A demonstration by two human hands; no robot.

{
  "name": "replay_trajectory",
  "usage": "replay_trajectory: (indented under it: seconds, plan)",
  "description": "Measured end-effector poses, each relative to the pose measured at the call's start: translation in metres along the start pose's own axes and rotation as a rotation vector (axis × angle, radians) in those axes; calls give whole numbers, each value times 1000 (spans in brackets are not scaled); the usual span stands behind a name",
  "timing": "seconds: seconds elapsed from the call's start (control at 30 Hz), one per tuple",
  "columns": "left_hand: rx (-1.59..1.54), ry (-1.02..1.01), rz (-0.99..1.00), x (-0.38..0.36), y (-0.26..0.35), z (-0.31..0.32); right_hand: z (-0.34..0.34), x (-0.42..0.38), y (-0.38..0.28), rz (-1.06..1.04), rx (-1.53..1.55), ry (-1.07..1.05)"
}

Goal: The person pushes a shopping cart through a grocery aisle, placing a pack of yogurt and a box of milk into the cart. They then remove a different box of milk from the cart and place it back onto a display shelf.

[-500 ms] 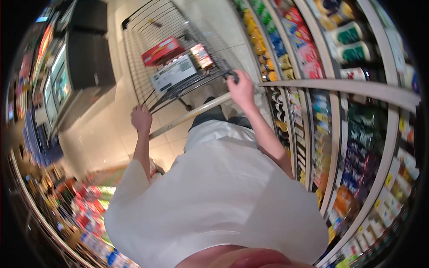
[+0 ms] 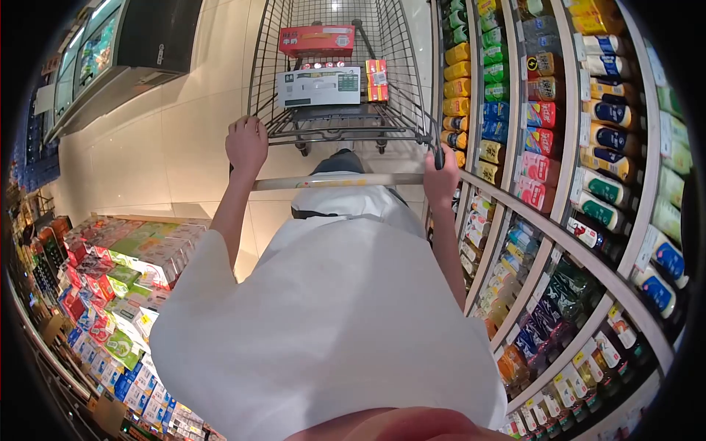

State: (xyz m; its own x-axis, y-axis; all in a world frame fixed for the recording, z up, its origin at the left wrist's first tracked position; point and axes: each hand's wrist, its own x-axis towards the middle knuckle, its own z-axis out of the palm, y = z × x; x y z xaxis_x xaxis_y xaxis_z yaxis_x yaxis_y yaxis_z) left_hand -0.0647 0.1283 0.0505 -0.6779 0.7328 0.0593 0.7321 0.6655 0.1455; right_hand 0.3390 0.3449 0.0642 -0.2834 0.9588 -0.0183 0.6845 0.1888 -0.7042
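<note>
Holding the cart [image 2: 346,137] from behind, both hands are wrapped snugly, one at each side. The left hand [image 2: 246,143] has its fingers curled around the left side of the handle frame; the right hand [image 2: 441,175] is closed around a dark grip [image 2: 440,157] on the right. A pale bar [image 2: 340,182] runs between them, in front of the person's body. Inside the cart, a white box [image 2: 318,87] sits nearest, a red box [image 2: 318,41] lies farther forward, and a small red-and-yellow pack [image 2: 376,81] is at the right. Bottle shelves [image 2: 548,216] line the right side.
</note>
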Motion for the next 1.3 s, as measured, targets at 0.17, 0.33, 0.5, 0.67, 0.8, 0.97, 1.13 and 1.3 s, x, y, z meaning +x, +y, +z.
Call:
replay_trajectory:
  seconds: [0.17,0.33,0.5,0.67,0.8,0.97,1.13,1.3]
  plan:
    - [-239,33,56,29,-14,0,-8,11,-22,8,-77,-69]
    - [-481,-224,222,108,37,13,-7,13,-19,151,56,-84]
    - [-253,-583,418,176,69,129,-8,19,-23,62,-36,-25]
    - [4,-706,387,204,69,212,10,15,4,79,-57,67]
    - [7,-676,336,198,81,214,15,16,0,70,-56,176]
    - [-30,-644,243,181,82,210,7,18,-28,108,23,209]
    - [-3,-746,151,179,97,178,7,21,-35,93,59,222]
    - [-62,-722,155,189,84,194,10,26,-27,61,50,253]
